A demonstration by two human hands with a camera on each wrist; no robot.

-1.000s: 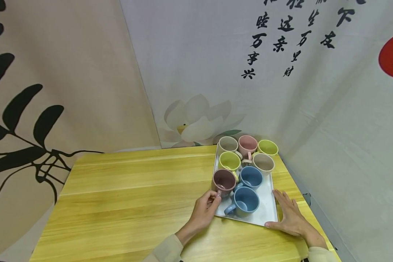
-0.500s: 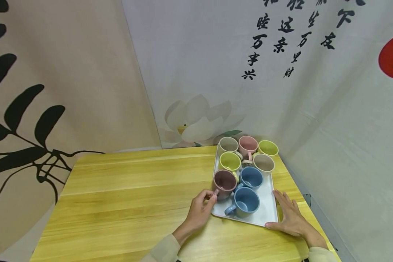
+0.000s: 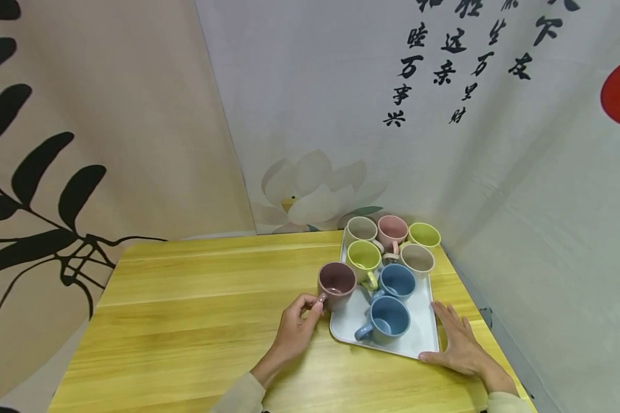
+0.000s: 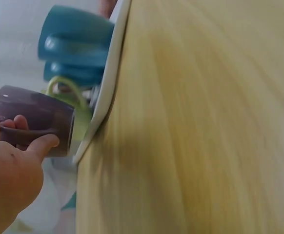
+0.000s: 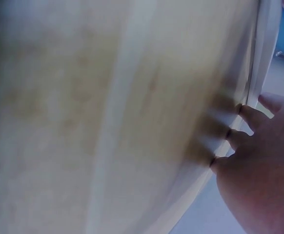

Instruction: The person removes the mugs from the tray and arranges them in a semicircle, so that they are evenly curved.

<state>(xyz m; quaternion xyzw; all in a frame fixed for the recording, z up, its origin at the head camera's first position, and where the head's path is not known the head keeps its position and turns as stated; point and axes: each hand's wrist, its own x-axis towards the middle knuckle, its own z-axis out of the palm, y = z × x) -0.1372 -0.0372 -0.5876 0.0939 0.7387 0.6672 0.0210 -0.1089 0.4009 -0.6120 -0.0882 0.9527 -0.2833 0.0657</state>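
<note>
My left hand [image 3: 294,328] pinches the handle of a plum-coloured mug [image 3: 336,284], thumb against it. The mug is upright over the left edge of a white tray [image 3: 347,328]. In the left wrist view, a gap shows between the mug [image 4: 32,107] and the tray rim [image 4: 105,92]. My right hand [image 3: 460,347] lies by the tray's front right corner, fingers straight, touching its right rim. Two blue mugs stand on the tray, the nearer blue mug [image 3: 388,322] by its front. Behind the plum mug is a yellow-green mug [image 3: 363,255].
Farther back on the tray stand a grey mug [image 3: 361,228], a pink mug [image 3: 391,230], another yellow-green mug [image 3: 425,234] and a beige mug [image 3: 417,261]. The wooden table [image 3: 196,310] extends left. A printed cloth [image 3: 320,115] hangs behind it.
My left hand has lifted the plum mug off the tray and moved it left, uncovering part of the tray and the yellow-green mug's handle. My right hand has stayed at the tray's rim.
</note>
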